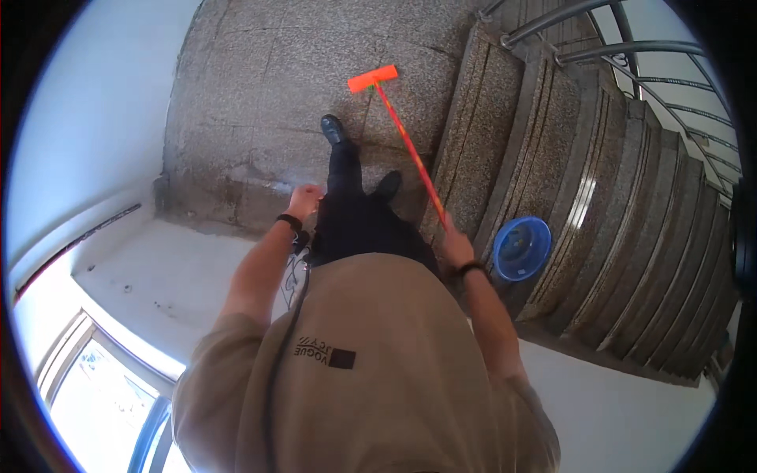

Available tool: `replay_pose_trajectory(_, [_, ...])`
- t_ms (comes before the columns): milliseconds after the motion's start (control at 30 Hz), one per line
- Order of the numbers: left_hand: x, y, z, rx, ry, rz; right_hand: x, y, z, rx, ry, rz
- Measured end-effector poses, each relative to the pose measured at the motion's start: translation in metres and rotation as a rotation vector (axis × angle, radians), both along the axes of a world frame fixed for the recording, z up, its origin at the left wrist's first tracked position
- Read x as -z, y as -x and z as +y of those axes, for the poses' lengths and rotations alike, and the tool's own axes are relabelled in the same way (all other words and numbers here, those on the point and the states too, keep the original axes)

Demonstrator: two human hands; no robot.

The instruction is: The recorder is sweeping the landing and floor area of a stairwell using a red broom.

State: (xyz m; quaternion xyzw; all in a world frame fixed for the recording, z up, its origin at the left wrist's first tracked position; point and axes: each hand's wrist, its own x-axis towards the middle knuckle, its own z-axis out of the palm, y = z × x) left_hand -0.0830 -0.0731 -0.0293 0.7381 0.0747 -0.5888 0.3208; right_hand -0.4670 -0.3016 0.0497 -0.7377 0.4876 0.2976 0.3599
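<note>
Beside us on the right, the stone staircase is the biggest thing in view, next to the speckled landing floor ahead. The floor has a sheen in one patch; we'd expect slick footing if that is wet, though we cannot tell.

Our brown shirt fills the lower middle. Beyond it, the long-handled mop reaches forward from our right side, its far end out over the landing. We judge it light for its length and stiff along the red pole, but tip-heavy when held by this near end; a second grip partway up the pole should steady it. The orange head sits crosswise like a T and looks soft, perhaps spongy, so it's no place to lift from. Whether it touches the floor or hangs just above, we can't tell.

The blue basin stands on the stairs to the right of the mop's near end. It looks like thin, light plastic, best taken by the rim; what lies inside is unclear.

Our right hand has its fingers wrapped round the pole. Our left hand is beside the left thigh, fingers curled, and we cannot tell whether they pinch anything.

Smallest is the dark lettering on the shirt, upside down to us beside a dark square. We make out no writing on the mop.
</note>
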Motion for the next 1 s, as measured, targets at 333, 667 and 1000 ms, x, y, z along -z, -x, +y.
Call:
replay_pose_trajectory(333, [-0.030, 0.009, 0.038, -0.204, 0.092, -0.119, 0.017, -0.057, -0.028, -0.124, 0.032, -0.137])
replay_pose_trajectory(667, [-0.010, 0.007, 0.078, -0.391, 0.009, -0.027, -0.080, 0.169, 0.087, -0.164, -0.141, 0.073])
replay_pose_trajectory(1000, [-0.037, -0.016, 0.065, -0.333, -0.039, -0.014, 0.001, -0.042, 0.003, -0.280, -0.057, 0.055])
